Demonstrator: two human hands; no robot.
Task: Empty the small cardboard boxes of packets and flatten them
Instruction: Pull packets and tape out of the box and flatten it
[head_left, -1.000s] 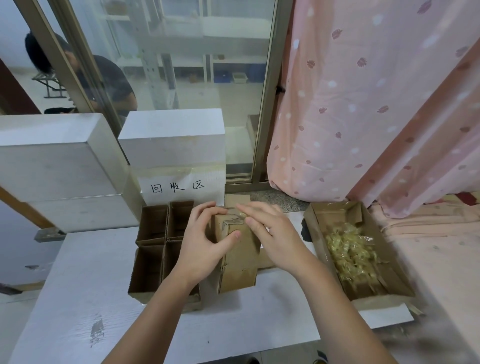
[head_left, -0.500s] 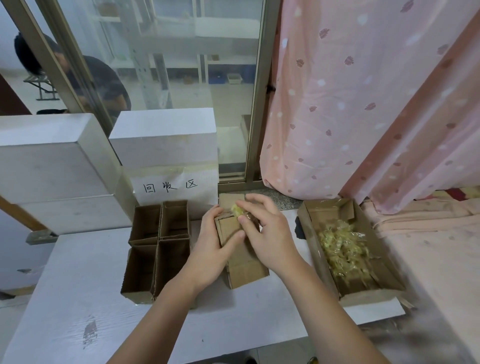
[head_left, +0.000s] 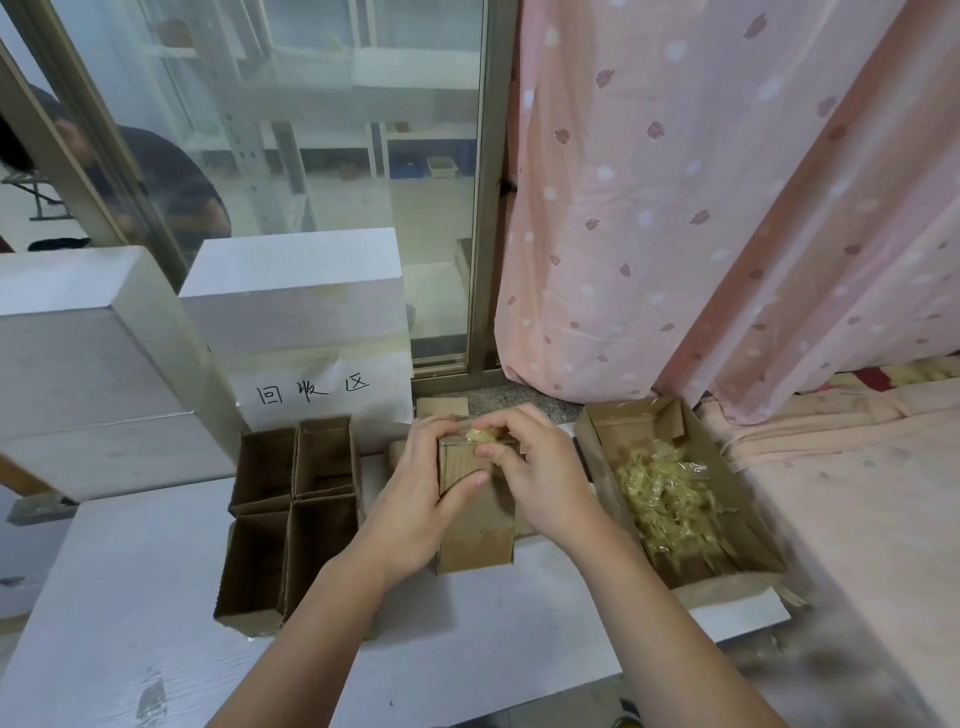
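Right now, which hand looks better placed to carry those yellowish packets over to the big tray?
Probably the right hand. It already pinches the packets at the top of the small box, and the tray lies on its side. The left hand grips the box, steadying it.

Matt brown cardboard box (head_left: 475, 540); glossy clear plastic packets (head_left: 662, 493); white table (head_left: 119, 597) with faint wood grain; soft pink cloth curtain (head_left: 701, 208).
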